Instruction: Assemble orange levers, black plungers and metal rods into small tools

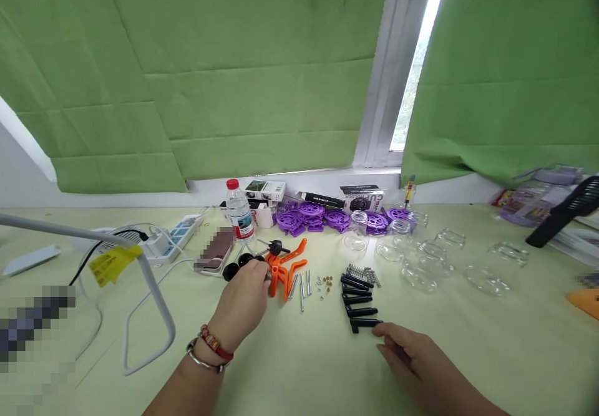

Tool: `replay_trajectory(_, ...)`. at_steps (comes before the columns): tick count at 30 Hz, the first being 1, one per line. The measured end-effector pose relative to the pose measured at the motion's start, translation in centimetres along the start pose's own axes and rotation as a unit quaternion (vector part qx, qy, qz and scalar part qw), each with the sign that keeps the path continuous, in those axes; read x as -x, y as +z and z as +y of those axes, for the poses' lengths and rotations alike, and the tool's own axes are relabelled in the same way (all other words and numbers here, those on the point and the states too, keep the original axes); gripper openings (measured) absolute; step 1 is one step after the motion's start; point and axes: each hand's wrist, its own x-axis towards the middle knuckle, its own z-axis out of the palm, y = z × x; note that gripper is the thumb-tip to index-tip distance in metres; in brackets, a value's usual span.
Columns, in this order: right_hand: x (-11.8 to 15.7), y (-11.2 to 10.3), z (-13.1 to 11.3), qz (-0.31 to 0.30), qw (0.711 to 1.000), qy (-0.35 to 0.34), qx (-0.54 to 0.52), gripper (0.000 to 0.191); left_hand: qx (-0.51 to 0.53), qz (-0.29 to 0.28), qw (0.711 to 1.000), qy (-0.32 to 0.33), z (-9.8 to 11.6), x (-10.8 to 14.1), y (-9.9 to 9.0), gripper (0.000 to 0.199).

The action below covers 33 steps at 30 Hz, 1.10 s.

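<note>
My left hand (244, 297) reaches down among black round parts (231, 271) and orange arm-shaped pieces (279, 274). Its fingers are bent and mostly hidden behind the back of the hand; a small dark bit shows at the fingertips. A black part with a stem (276, 247) lies just beyond. My right hand (414, 353) rests at the end of the nearest black L-shaped tube (365, 323); its index finger touches or nearly touches the tip, and the thumb is a little apart. Several more such tubes (359, 299) lie in a column behind it.
Metal pins (302, 291), small brass-coloured pieces (328, 284) and springs (372, 277) lie mid-table. Purple discs (311, 210), boxes (266, 189) and a water bottle (239, 210) line the back. Clear plastic parts (418, 275) spread right; a grey lamp frame (156, 297) stands left.
</note>
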Motion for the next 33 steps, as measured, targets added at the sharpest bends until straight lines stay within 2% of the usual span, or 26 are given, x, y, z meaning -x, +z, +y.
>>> replay_trajectory(3,0.0,-0.9,1.6,0.046,0.999,0.027,-0.004,0.023,-0.028,0.017,0.999,0.006,-0.8,1.0,1.3,0.014)
replay_trajectory(7,-1.2,-2.4,3.0,0.071,0.996,0.048,-0.011,0.026,-0.022,0.045,0.998,-0.026,-3.0,1.7,3.3,0.028)
replay_trajectory(10,-2.1,-3.0,4.1,0.089,0.994,0.064,-0.01,0.03,0.015,0.011,0.998,-0.067,-4.3,1.6,4.4,0.042)
replay_trajectory(13,-2.6,-3.2,5.2,0.097,0.993,0.073,-0.01,0.032,0.046,-0.006,0.995,-0.086,-5.1,1.4,4.8,0.046)
replay_trajectory(19,-2.7,-3.3,6.2,0.09,0.993,0.078,-0.019,0.036,0.089,0.04,0.993,-0.063,-5.3,1.3,4.6,0.043)
replay_trajectory(24,-2.9,-3.4,6.3,0.087,0.992,0.087,-0.033,0.036,0.066,0.087,0.992,-0.06,-4.7,1.7,3.8,0.045)
replay_trajectory(33,-3.1,-3.4,6.3,0.08,0.991,0.092,-0.047,0.036,-0.017,0.087,0.995,-0.04,-4.3,2.3,2.6,0.037)
